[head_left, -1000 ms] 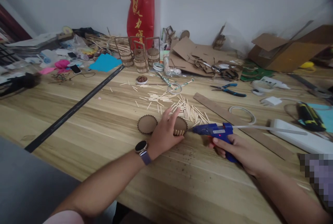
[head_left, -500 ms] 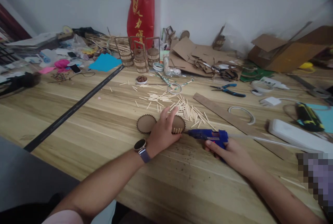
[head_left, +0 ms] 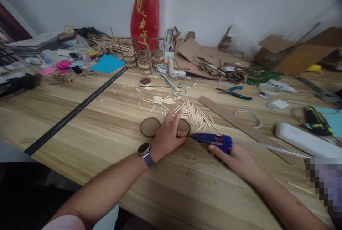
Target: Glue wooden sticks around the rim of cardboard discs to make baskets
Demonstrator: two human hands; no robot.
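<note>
My left hand, with a watch on its wrist, grips a round cardboard base with a beaded-looking rim. Its thumb lies at the near edge and the fingers reach over the far side. Several short wooden sticks stand along the near rim, beside the thumb. In my right hand is a blue hot glue gun, its nozzle pointing left, close to that rim. A clear glue stick trails from its back. A second round base lies just left of my fingers.
Loose short sticks are scattered behind the bases. A brown strip, pliers and a white ring lie to the right. Small lidded baskets with tall handles stand at the back, near a red bag. Dark crumbs dot the tabletop.
The glue gun and my right hand have shifted very slightly left and down, keeping the nozzle near the rim. My left hand and the round bases stay in place.
</note>
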